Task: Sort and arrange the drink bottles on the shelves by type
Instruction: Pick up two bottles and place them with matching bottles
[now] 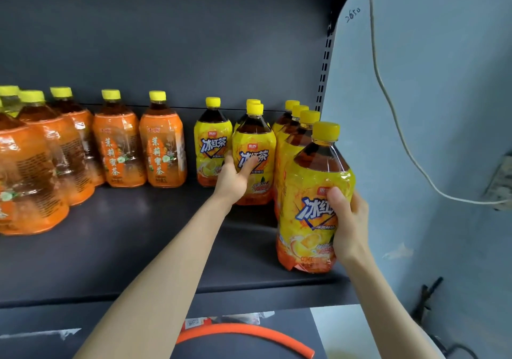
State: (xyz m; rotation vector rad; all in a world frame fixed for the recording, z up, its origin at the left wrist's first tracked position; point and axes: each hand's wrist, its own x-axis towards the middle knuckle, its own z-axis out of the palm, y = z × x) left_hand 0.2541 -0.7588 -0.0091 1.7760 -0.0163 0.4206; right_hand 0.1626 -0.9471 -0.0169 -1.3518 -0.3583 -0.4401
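Observation:
On a dark shelf (138,242) stand several orange-labelled tea bottles (163,148) at the left and several yellow-labelled iced tea bottles (212,142) at the right, all with yellow caps. My left hand (235,175) grips a yellow-labelled bottle (255,142) in the middle row, fingers curled on its label. My right hand (350,225) grips the nearest yellow-labelled bottle (307,209) at the shelf's front right; that bottle stands upright on the shelf in front of a row of the same kind.
A slotted shelf upright (324,62) bounds the shelf at the right, beside a pale wall (443,109) with a hanging cord (393,114). Below the shelf edge lies an orange curved hoop (243,331).

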